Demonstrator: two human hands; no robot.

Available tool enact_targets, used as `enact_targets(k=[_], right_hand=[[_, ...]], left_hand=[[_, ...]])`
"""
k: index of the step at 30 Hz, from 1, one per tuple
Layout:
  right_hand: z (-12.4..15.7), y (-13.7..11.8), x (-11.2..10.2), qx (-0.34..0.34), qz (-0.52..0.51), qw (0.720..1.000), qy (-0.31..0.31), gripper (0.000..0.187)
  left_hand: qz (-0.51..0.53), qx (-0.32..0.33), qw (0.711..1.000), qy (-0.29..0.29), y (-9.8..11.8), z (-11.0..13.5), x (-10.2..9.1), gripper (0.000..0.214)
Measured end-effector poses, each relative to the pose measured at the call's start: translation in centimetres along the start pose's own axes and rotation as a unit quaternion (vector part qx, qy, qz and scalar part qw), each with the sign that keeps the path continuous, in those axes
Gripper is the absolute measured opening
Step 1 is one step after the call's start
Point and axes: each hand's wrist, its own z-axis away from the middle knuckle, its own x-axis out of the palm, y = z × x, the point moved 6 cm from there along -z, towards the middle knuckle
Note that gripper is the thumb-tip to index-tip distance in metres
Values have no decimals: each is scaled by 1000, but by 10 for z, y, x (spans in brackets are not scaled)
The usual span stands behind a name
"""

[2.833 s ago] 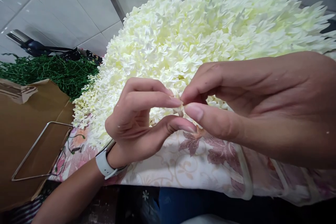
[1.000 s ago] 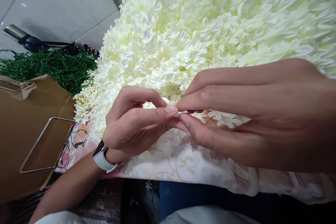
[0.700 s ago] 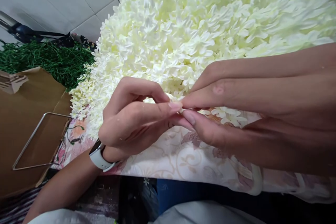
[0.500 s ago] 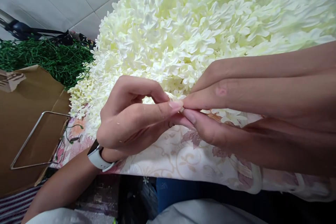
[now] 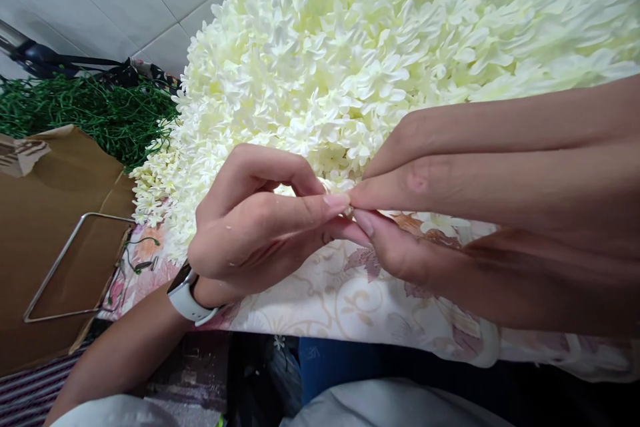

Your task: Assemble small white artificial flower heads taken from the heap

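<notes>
Thumb and fingertips of my left hand pinch a small white artificial flower, mostly hidden by the fingers. From the right, the thumb and forefinger of my right hand close on the same spot, so the fingertips of both hands touch. Behind them rises a large heap of white-yellow artificial flowers. Below the hands lies a floral-patterned cloth with a few loose flowers near my right hand. My left wrist carries a watch with a pale band.
A tangle of green plastic stems lies at the left, behind an opened cardboard box. A bent metal wire frame stands against the box. White wall tiles are at the back left.
Both hands stay pinched together at nearly the same place. My left hand has shifted very slightly right; the heap and box look unchanged.
</notes>
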Motion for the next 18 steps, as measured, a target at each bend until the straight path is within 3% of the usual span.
enact_targets(k=[18], right_hand=[[1, 1, -2, 8, 7, 1000, -11, 16]], left_hand=[[49, -25, 998, -31, -5, 1, -2, 25]])
